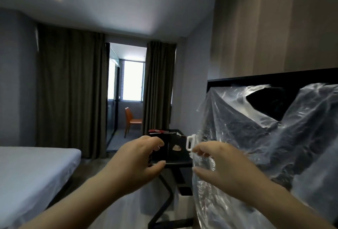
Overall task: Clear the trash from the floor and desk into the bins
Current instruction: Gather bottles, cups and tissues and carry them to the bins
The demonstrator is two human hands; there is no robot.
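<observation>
A large clear plastic bag billows in the air at the right, its mouth open near the top. My right hand grips the bag's left edge, and plastic lies over the fingers. My left hand hovers in front of the black desk with its fingers loosely curved; I see nothing in it. On the desk lies a small crumpled pale scrap. A white mug stands beside it, partly behind the bag. A red and white item sits at the desk's far end.
A bed with a pale sheet fills the lower left. Dark curtains frame a doorway to a balcony with an orange chair. A black panel runs along the right wall behind the bag.
</observation>
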